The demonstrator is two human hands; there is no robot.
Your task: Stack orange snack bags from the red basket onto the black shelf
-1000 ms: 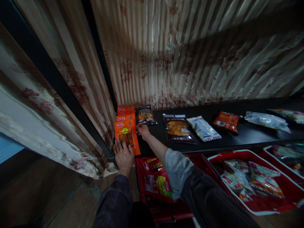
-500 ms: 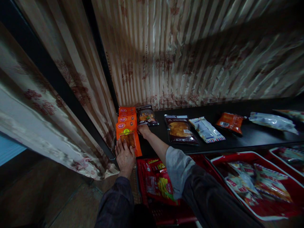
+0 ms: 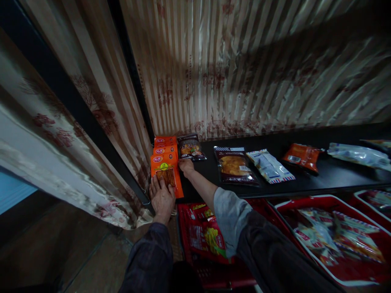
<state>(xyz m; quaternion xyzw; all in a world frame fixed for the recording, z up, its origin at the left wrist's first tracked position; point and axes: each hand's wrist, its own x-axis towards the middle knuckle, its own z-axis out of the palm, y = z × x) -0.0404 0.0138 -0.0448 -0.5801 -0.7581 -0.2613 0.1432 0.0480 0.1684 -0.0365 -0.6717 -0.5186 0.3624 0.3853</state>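
Note:
Several orange snack packets point(image 3: 165, 160) overlap in a row at the left end of the black shelf point(image 3: 207, 179). My left hand point(image 3: 163, 200) lies flat on the lower part of the front packet, its fingers stretched out. At the right edge of the same packets is my right hand point(image 3: 186, 167), with its fingers closed; whatever they hold is hidden. Just behind my right hand lies a dark brown packet point(image 3: 191, 147).
Further right on the shelf lie a brown packet point(image 3: 235, 166), a white packet point(image 3: 271, 165), an orange bag point(image 3: 303, 157) and a silvery bag point(image 3: 359, 155). Red baskets point(image 3: 343, 280) with packets stand below. A dark post point(image 3: 130, 67) and curtains point(image 3: 244, 69) border the shelf.
The view has shifted slightly, so the shelf goods appear a little further right. Both hands stay at the orange packets, and the front packet sits slightly closer to those behind.

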